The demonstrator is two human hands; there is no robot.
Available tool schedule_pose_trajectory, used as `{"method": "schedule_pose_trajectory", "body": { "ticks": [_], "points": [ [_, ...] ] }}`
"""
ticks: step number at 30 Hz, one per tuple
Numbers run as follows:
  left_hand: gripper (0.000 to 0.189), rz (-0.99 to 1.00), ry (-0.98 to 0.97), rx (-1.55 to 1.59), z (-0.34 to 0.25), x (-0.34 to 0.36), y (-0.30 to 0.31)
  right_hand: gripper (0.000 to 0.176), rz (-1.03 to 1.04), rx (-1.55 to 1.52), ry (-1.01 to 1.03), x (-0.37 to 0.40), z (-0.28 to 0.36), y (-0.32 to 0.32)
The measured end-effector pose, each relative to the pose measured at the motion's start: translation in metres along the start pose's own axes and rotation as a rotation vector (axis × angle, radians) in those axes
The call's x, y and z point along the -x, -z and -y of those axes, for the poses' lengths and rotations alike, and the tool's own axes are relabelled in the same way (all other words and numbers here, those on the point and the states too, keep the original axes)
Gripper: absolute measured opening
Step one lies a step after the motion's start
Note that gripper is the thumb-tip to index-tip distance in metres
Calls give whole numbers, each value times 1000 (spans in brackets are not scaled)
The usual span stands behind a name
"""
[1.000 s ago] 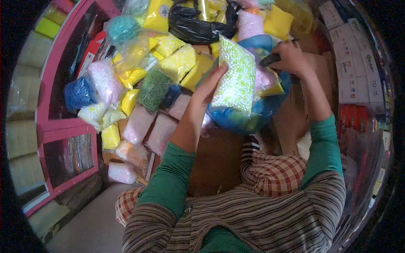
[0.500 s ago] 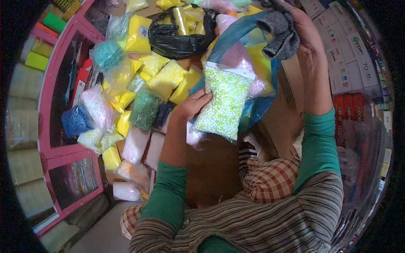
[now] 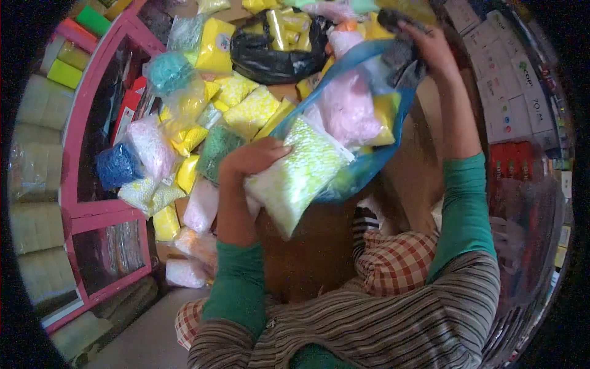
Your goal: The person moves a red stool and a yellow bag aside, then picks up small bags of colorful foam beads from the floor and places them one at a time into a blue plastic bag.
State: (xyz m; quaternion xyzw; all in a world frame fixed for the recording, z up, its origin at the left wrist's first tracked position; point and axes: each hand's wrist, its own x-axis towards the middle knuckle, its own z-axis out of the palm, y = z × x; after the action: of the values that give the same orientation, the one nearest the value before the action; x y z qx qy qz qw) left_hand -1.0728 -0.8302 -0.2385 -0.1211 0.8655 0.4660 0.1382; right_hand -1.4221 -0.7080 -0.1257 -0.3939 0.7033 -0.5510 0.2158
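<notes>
My left hand (image 3: 258,157) grips the upper left edge of a clear packet of green and white beads (image 3: 298,172), which tilts with one corner pointing down. Behind the packet, a blue plastic bag (image 3: 378,161) hangs open, with a pink packet (image 3: 347,104) and a yellow packet (image 3: 385,117) inside. My right hand (image 3: 430,49) is closed on a dark grey cloth (image 3: 402,58) at the bag's upper right rim. Whether its fingers also hold the rim is hidden.
Yellow packets (image 3: 252,111), a green packet (image 3: 221,147) and a dark blue packet (image 3: 117,166) lie in a pile at the left. A black bag (image 3: 276,66) holds yellow rolls. A pink-framed cabinet (image 3: 104,215) stands left, and white boxes (image 3: 513,86) are stacked right.
The bead packet has moved left and down and tilted, uncovering more of the pink packet. My right hand and the grey cloth have shifted slightly; the bag's opening looks wider.
</notes>
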Motion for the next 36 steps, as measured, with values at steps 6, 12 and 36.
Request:
{"method": "schedule_pose_trajectory", "body": {
  "ticks": [6, 12, 36],
  "points": [
    [49, -703, 337, 357, -17, 21, 8, 23, 142, 133, -53, 7, -2, -13],
    [33, -1232, 131, 172, -41, -25, -3, 24, 216, -106, -153, 9, 4, -21],
    [20, -367, 148, -204, -18, -19, -39, 34, -222, 173, -136, -8, 4, 23]
  ]
}}
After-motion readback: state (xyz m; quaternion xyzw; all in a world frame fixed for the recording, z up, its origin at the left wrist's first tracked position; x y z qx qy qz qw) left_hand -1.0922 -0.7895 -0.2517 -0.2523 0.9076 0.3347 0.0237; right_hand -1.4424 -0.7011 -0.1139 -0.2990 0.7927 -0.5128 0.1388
